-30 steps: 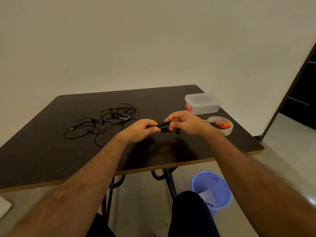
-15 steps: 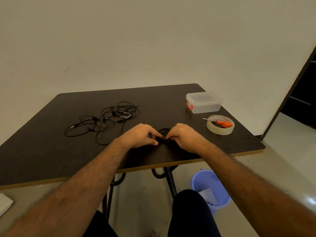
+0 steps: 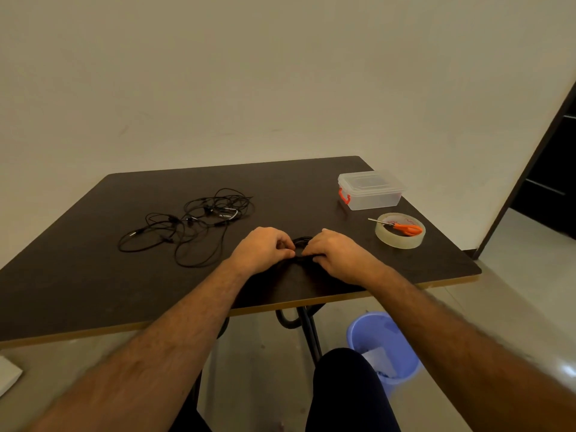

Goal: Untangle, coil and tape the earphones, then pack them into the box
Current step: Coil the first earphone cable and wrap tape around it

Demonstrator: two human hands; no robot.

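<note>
Dark table (image 3: 93, 275): tangled earphones (image 3: 193, 222), lidded clear box (image 3: 369, 190), tape roll (image 3: 400, 235) bearing scissors (image 3: 402, 227).

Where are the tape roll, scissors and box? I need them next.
tape roll (image 3: 393, 240), head view, front outer wall.
scissors (image 3: 406, 228), head view, orange handles.
box (image 3: 374, 198), head view, clear front wall.

A matt dark table (image 3: 93, 275) lies under my hands. To their right: a clear plastic box (image 3: 371, 194), glossy tape (image 3: 400, 236), scissors (image 3: 402, 227) with orange plastic handles.
</note>
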